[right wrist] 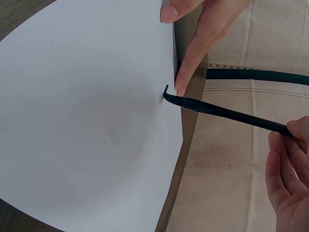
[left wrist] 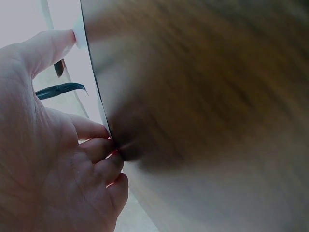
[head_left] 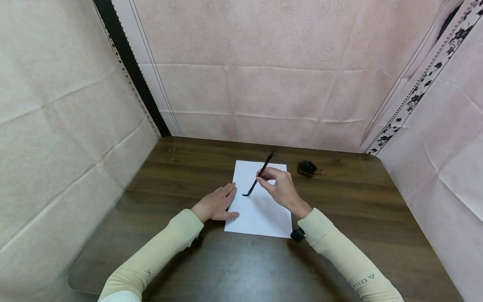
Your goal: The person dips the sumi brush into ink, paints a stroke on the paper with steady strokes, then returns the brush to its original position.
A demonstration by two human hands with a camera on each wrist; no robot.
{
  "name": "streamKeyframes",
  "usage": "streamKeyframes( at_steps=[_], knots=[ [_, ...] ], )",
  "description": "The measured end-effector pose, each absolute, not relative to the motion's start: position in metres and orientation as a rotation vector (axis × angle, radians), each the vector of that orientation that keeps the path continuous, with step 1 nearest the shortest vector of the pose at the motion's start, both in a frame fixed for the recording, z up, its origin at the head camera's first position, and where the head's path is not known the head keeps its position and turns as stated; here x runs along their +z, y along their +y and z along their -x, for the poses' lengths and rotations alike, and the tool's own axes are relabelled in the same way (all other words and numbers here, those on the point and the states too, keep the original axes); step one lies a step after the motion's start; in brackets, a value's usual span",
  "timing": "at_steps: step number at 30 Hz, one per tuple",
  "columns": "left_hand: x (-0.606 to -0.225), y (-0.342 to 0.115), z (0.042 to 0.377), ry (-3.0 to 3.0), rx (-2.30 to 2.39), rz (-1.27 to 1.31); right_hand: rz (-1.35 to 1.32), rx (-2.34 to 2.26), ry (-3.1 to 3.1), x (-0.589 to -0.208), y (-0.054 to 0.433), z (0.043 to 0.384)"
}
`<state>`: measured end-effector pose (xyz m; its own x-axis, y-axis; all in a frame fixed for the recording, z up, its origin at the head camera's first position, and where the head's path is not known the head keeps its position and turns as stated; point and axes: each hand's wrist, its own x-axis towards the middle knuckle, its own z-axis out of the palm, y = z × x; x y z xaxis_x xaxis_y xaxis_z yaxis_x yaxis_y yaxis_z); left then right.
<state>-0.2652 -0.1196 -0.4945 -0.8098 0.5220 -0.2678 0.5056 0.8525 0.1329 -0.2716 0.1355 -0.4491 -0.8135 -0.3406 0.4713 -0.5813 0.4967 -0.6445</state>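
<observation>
A sheet of white paper [head_left: 264,218] lies on the wooden table. My right hand [head_left: 282,188] pinches a slim dark brush [head_left: 266,162] by its handle, slanting down to the left. The brush tip is bent sideways where it meets the paper, left of the sheet's middle; the right wrist view shows the bent brush tip [right wrist: 168,93] closely. My left hand [head_left: 218,204] rests at the paper's left edge, thumb and fingertips on it. In the left wrist view the brush [left wrist: 60,90] shows past the left palm [left wrist: 53,159]. Whether a stroke lies under the tip I cannot tell.
Right of the paper's top corner sits a small glossy black dish-like object [head_left: 307,168] with a thin brownish tail. Pale cloth [head_left: 241,92] hangs behind the table [head_left: 181,180] and on both sides. A dark wrist device [head_left: 297,235] is on the right wrist.
</observation>
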Motion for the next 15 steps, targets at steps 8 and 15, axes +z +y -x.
streamKeyframes(
  at_steps=[8, 15],
  knots=[
    [-0.4948, -0.1199, 0.2648, 2.732, 0.087, -0.779, -0.771, 1.207, -2.471, -0.4497, 0.138, 0.2727],
    [-0.4983, -0.1209, 0.2676, 2.731, 0.08, -0.793, -0.764, 1.193, -2.477, -0.4474, 0.1418, 0.2729]
  ],
)
